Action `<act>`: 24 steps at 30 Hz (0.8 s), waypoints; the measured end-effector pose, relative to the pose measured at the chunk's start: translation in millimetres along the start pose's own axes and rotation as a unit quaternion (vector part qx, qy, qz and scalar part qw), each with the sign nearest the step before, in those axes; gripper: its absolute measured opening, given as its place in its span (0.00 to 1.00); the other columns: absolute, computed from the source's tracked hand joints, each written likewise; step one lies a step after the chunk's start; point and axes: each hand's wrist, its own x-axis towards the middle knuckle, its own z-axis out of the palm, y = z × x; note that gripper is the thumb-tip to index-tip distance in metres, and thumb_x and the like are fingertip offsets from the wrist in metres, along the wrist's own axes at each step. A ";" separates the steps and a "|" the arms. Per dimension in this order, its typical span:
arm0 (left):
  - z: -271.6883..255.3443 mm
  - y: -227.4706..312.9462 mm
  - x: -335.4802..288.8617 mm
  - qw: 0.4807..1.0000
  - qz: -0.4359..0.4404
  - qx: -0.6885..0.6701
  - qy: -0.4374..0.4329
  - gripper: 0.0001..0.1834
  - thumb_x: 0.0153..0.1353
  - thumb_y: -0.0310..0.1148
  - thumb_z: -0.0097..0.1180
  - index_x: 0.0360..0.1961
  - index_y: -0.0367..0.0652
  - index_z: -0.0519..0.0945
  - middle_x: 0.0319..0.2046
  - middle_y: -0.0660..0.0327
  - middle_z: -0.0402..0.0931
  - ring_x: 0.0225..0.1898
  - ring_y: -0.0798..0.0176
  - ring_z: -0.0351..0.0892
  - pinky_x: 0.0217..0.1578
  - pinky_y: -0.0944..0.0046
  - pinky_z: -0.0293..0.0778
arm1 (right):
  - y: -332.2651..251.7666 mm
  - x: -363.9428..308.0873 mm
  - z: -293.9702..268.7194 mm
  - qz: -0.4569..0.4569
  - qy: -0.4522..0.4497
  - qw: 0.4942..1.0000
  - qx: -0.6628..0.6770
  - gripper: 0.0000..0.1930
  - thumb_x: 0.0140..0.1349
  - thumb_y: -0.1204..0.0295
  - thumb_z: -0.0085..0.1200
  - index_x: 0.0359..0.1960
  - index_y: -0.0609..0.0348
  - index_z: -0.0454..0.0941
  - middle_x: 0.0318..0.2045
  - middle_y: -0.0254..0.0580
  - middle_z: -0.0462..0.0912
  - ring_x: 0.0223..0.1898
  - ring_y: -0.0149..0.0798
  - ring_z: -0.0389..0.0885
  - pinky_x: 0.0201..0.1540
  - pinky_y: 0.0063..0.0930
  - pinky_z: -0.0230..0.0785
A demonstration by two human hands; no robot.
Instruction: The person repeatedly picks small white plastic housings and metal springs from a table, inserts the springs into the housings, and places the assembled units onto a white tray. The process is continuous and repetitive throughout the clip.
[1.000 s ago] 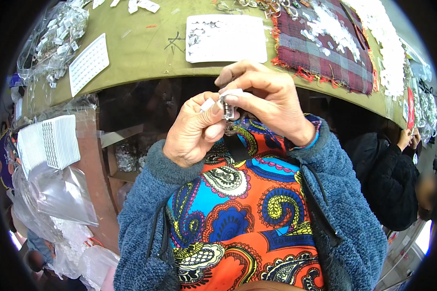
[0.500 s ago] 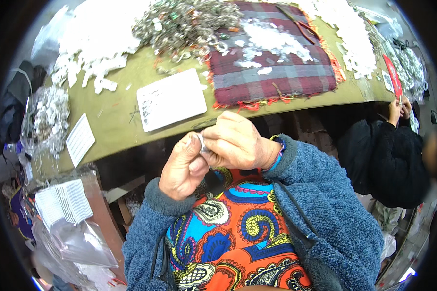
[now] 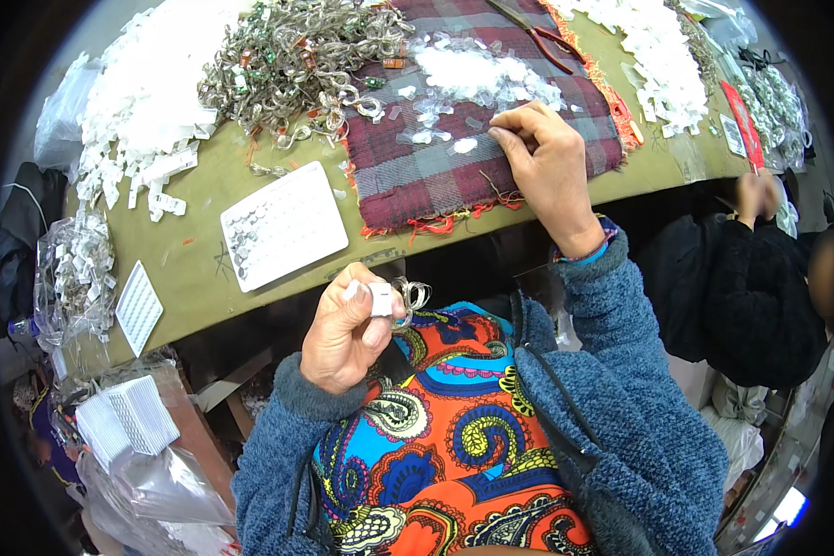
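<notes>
My left hand point(image 3: 343, 338) is closed in front of my body, gripping a small white block point(image 3: 381, 298) between thumb and fingers. A loop of thin coiled wire point(image 3: 413, 298) hangs out beside that block on the right. My right hand point(image 3: 549, 162) reaches over the checked cloth point(image 3: 435, 190) at the edge of a heap of small clear plastic pieces point(image 3: 477, 74). Its thumb and index fingertips come together in a pinch; whatever may be between them is too small to make out.
A white tray point(image 3: 292, 222) with small round items along one side lies on the green table point(image 3: 185, 241). Coiled wires point(image 3: 287, 74) and white pieces point(image 3: 148, 93) are heaped behind it. Red-handled cutters point(image 3: 556, 51) rest on the cloth. Another person's hands point(image 3: 758, 195) work at the right.
My right hand has left my left hand and moved forward and right to the clear pieces. The white block and coiled wire now show in my left hand. The view has shifted slightly.
</notes>
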 end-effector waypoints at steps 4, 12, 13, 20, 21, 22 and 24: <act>-3.9 1.5 -3.1 0.999 0.013 0.023 0.038 0.12 0.69 0.41 0.56 0.40 0.44 0.73 0.32 0.51 0.81 0.21 0.71 0.74 0.18 0.75 0.65 | 0.4 10.9 3.4 -0.005 -0.015 1.000 -0.010 0.05 0.58 0.81 0.60 0.35 0.67 0.82 0.30 0.42 0.80 0.27 0.34 0.78 0.32 0.25 0.70; -17.6 4.7 -9.5 1.000 -0.003 0.013 0.014 0.12 0.69 0.40 0.55 0.42 0.43 0.73 0.33 0.49 0.82 0.24 0.67 0.80 0.18 0.73 0.68 | -26.8 -6.6 18.9 -0.035 -0.078 0.994 -0.072 0.08 0.57 0.81 0.53 0.36 0.63 0.82 0.34 0.49 0.78 0.38 0.53 0.80 0.42 0.40 0.75; -19.0 4.5 -9.1 0.999 -0.009 0.024 0.021 0.13 0.68 0.41 0.57 0.42 0.44 0.73 0.32 0.50 0.81 0.24 0.67 0.80 0.19 0.74 0.71 | -28.8 -10.3 22.5 -0.056 -0.083 0.991 -0.089 0.08 0.57 0.82 0.53 0.37 0.63 0.82 0.34 0.49 0.78 0.38 0.53 0.79 0.43 0.40 0.74; -30.1 7.0 -15.7 1.000 -0.019 0.017 0.015 0.13 0.68 0.41 0.58 0.41 0.44 0.73 0.31 0.51 0.81 0.23 0.68 0.81 0.19 0.76 0.73 | -35.4 -35.2 33.7 0.002 -0.020 1.000 0.000 0.08 0.56 0.88 0.52 0.36 0.67 0.77 0.37 0.45 0.77 0.34 0.40 0.79 0.40 0.28 0.73; -30.3 7.7 -16.6 1.000 -0.017 0.011 0.010 0.12 0.69 0.40 0.57 0.42 0.43 0.73 0.32 0.50 0.82 0.24 0.67 0.81 0.19 0.75 0.71 | -35.5 -36.2 33.6 0.019 -0.012 1.000 0.022 0.08 0.56 0.89 0.53 0.35 0.66 0.76 0.37 0.44 0.76 0.34 0.37 0.79 0.40 0.27 0.72; -30.2 8.2 -17.1 1.000 -0.013 0.003 0.003 0.12 0.69 0.40 0.55 0.42 0.43 0.73 0.33 0.49 0.83 0.25 0.67 0.82 0.19 0.74 0.70 | -35.4 -36.3 32.8 0.016 -0.002 0.999 0.028 0.08 0.57 0.88 0.54 0.36 0.66 0.78 0.39 0.43 0.76 0.34 0.34 0.78 0.39 0.25 0.72; -28.6 8.5 -17.2 1.000 -0.020 -0.002 0.012 0.11 0.69 0.39 0.55 0.42 0.42 0.74 0.33 0.48 0.83 0.25 0.67 0.82 0.19 0.74 0.71 | -34.8 -34.4 30.5 -0.005 -0.002 1.000 0.026 0.08 0.56 0.87 0.57 0.37 0.65 0.79 0.37 0.43 0.77 0.33 0.35 0.78 0.38 0.26 0.72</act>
